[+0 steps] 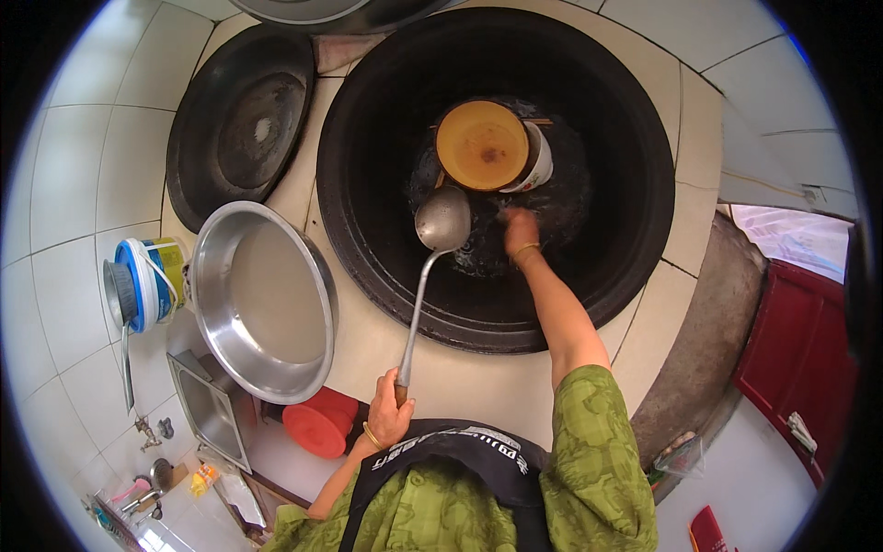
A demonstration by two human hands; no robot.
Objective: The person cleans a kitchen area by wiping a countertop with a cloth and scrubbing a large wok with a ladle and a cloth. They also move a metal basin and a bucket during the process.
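My left hand (388, 412) grips the wooden handle of a long metal ladle (443, 219), whose bowl hangs over the large black wok (365, 103). Inside the wok, my right hand (522, 231) reaches down to the wet bottom. Its fingers are blurred, and I cannot tell whether they hold something. Just beyond that hand is a yellow-lined bowl (483, 145), tilted against a white container with a printed pattern (541, 160). Pieces of a wooden rack (540, 121) show around them. The ladle's bowl is near the yellow-lined bowl's lower left edge.
A steel basin (276, 290) of cloudy liquid stands left of the wok, below a black wok lid or shallow pan (238, 131). Further left are a plastic bucket (160, 283), a metal dipper (121, 293), a sink (207, 407) and a red bucket (321, 428).
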